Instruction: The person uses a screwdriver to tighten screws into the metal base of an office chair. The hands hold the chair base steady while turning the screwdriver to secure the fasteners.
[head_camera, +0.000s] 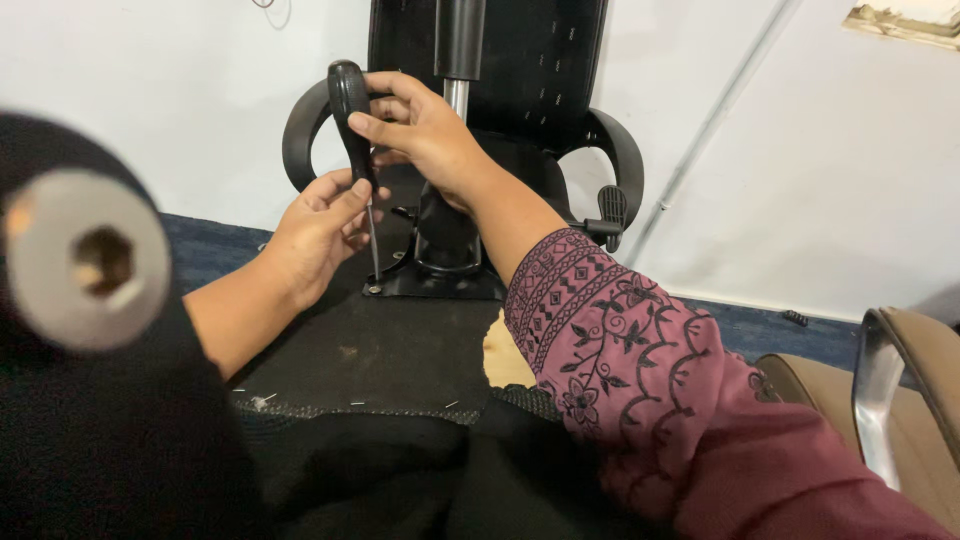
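Note:
An office chair lies turned over, its black seat underside (380, 345) facing up. A black metal mechanism plate (440, 280) with a gas cylinder (455, 70) stands on it. My right hand (420, 125) grips the black handle of a screwdriver (350, 105) held upright. Its thin shaft runs down to a screw (374, 289) at the plate's left corner. My left hand (318, 228) steadies the shaft just below the handle with thumb and fingers.
Curved black armrests (620, 150) and the mesh backrest (545, 60) lie against the white wall. A blurred round chair part with a hex hole (85, 260) is close at left. A tan chair with a chrome arm (880, 400) stands at right. A grey pipe (715, 120) runs along the wall.

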